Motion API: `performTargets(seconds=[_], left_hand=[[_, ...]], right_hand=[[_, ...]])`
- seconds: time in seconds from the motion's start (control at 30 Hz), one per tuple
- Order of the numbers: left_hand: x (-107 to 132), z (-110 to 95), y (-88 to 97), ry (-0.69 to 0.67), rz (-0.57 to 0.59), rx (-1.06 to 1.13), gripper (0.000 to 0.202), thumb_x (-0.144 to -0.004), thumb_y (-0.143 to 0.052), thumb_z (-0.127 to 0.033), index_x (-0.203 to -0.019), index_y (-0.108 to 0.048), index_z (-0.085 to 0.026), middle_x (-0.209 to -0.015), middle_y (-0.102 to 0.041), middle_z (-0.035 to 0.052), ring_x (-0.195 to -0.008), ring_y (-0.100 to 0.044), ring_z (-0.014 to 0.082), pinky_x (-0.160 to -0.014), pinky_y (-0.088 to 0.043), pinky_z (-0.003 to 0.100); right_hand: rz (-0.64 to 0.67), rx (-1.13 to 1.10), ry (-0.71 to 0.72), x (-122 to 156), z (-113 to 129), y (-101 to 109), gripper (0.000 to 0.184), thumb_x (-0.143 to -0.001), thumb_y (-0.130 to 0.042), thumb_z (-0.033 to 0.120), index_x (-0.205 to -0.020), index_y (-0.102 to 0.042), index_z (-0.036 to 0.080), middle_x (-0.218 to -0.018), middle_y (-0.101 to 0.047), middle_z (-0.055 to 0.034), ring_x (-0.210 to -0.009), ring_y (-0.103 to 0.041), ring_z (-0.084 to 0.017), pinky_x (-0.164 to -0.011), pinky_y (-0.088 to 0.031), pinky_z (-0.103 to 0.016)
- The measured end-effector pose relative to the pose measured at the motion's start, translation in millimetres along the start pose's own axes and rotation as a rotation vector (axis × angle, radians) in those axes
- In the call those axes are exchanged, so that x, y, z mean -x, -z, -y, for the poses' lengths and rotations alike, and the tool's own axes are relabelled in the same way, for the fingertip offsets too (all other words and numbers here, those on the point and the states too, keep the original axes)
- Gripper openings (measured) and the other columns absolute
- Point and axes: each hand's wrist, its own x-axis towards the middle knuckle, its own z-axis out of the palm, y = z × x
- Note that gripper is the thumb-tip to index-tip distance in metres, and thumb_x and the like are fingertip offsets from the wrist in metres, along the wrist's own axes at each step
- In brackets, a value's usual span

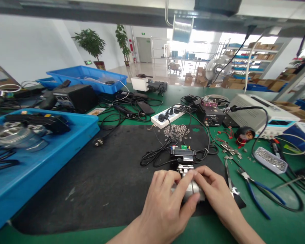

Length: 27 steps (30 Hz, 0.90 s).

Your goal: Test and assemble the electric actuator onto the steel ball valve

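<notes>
Both of my hands close around a small silver metal cylinder (193,191) lying on the black mat (104,176) near the table's front edge. My left hand (165,200) wraps it from the left, thumb pressed on its near side. My right hand (216,193) covers its right end, with the fingertips at a metal bracket (184,168) on top. Just beyond the bracket sits a black block (182,154) with a small green connector and black cables running off it. Most of the cylinder is hidden by my fingers.
A blue tray (40,152) of parts fills the left. Blue-handled pliers (254,189), tweezers and loose metal bits lie to the right, beside a tray of screws (270,160). A pile of washers (178,130), a power strip (166,118), a soldering station (213,117) and a power supply (264,113) stand behind.
</notes>
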Motion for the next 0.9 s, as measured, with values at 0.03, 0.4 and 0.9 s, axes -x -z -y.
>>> performTargets(seconds=[0.03,0.4,0.9], left_hand=[[1.7,1.5,2.9,-0.011,-0.040,-0.044,0.047,-0.094,-0.068,-0.026,-0.139,-0.059,-0.015,-0.099,-0.058,0.0090,-0.090,-0.051,0.0239,-0.079,-0.041,0.041],[5.6,1.9,2.0,-0.014,0.023,-0.187,0.055,-0.094,-0.068,-0.032,-0.144,-0.055,-0.013,-0.097,-0.061,0.0087,-0.087,-0.052,0.0247,-0.076,-0.042,0.041],[9.2,7.4,0.0,0.042,0.026,-0.167,0.053,-0.095,-0.068,-0.032,-0.144,-0.056,-0.018,-0.101,-0.058,0.0092,-0.090,-0.052,0.0243,-0.079,-0.046,0.040]], right_hand=[[-0.008,0.022,0.002,-0.5,-0.9,-0.5,0.037,-0.089,-0.068,0.056,-0.089,-0.069,0.019,-0.082,-0.066,-0.0015,-0.074,-0.054,-0.016,-0.065,-0.040,-0.026],[-0.064,0.163,0.068,3.6,1.9,-4.3,0.036,-0.098,-0.055,0.053,-0.087,-0.067,0.021,-0.079,-0.065,0.0003,-0.073,-0.054,-0.017,-0.064,-0.037,-0.028],[-0.070,0.186,0.100,1.6,0.2,-4.2,0.037,-0.102,-0.049,0.051,-0.085,-0.064,0.022,-0.080,-0.062,0.0012,-0.075,-0.053,-0.017,-0.066,-0.038,-0.028]])
